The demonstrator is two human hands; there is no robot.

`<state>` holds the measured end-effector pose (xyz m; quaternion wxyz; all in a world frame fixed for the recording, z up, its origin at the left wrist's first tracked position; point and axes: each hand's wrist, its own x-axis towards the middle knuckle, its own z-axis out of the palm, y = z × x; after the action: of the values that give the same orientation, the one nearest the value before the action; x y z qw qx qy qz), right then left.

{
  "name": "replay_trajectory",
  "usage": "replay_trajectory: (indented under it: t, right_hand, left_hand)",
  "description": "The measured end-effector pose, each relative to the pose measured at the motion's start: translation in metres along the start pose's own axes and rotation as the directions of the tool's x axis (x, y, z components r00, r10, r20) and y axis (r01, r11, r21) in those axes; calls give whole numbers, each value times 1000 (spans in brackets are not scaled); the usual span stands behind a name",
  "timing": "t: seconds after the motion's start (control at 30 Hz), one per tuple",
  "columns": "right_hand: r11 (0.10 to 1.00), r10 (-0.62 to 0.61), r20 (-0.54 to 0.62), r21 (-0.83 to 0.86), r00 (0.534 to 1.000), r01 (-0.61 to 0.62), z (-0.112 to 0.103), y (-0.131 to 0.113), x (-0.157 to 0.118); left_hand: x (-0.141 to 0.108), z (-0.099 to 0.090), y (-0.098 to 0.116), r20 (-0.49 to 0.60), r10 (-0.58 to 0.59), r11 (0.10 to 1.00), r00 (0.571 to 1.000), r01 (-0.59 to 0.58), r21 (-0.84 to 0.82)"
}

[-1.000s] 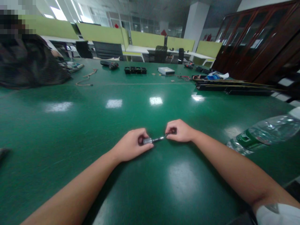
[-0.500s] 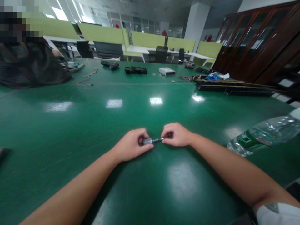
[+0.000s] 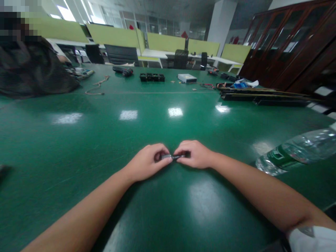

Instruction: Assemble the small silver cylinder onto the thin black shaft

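Between my hands, just over the green table, is a small slim object with a clear or silvery part on the left and a dark shaft on the right. My left hand pinches its thicker left end between thumb and fingers. The fingers of my right hand are closed on the dark shaft, with the fingertips close to those of my left hand. Much of the object is hidden by the fingers, so its exact kind cannot be made out.
A clear plastic bottle lies at the right. Dark long strips, a white box, a black part and a cord are at the back. A person in dark clothing is at the left.
My right hand has moved a little left along the shaft, closer to my left hand. Less of the object shows between them. My left hand has stayed nearly still.
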<state>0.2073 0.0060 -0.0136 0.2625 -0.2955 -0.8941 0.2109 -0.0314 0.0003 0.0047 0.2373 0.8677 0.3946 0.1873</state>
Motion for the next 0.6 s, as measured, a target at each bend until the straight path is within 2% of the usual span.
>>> replay_trajectory:
  t: [0.6]
  right_hand:
    - [998, -38, -2, -44, 999, 38, 4, -6, 1]
  left_hand:
    - [0, 3, -1, -31, -5, 1000, 1000, 6, 30]
